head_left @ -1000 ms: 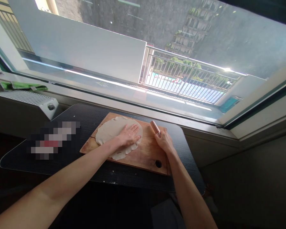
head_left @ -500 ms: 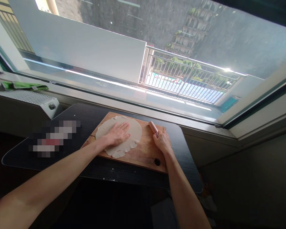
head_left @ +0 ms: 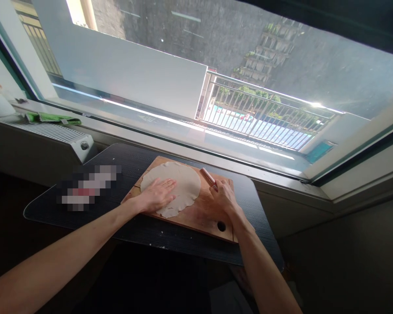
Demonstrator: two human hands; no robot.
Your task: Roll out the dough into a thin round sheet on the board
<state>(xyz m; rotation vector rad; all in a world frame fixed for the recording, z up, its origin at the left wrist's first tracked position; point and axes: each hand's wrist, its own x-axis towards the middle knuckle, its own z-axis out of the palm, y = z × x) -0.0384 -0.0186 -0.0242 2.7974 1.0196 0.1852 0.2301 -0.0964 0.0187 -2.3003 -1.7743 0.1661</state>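
A thin, roughly round sheet of pale dough (head_left: 183,185) with an uneven, ragged edge lies on a wooden cutting board (head_left: 196,218). Flat on the dough's left part rests my left hand (head_left: 159,194), its fingers stretched out. My right hand (head_left: 224,196), over the board's right side, is closed around a pinkish-brown rolling pin (head_left: 208,177). The pin's far end sticks out past my fingers, towards the dough's right edge; my hand and forearm hide most of the rest.
The board lies on a dark table (head_left: 118,159) with rounded corners, below a large window. Left on the table is a blurred-out item (head_left: 91,187). A heater (head_left: 68,135) with a green cloth (head_left: 54,118) on it stands at the left. White crumbs dot the table's front edge.
My right hand has turned the rolling pin and brought its far end left, closer to the dough. My left hand has slid a little left across the dough. The view has shifted slightly.
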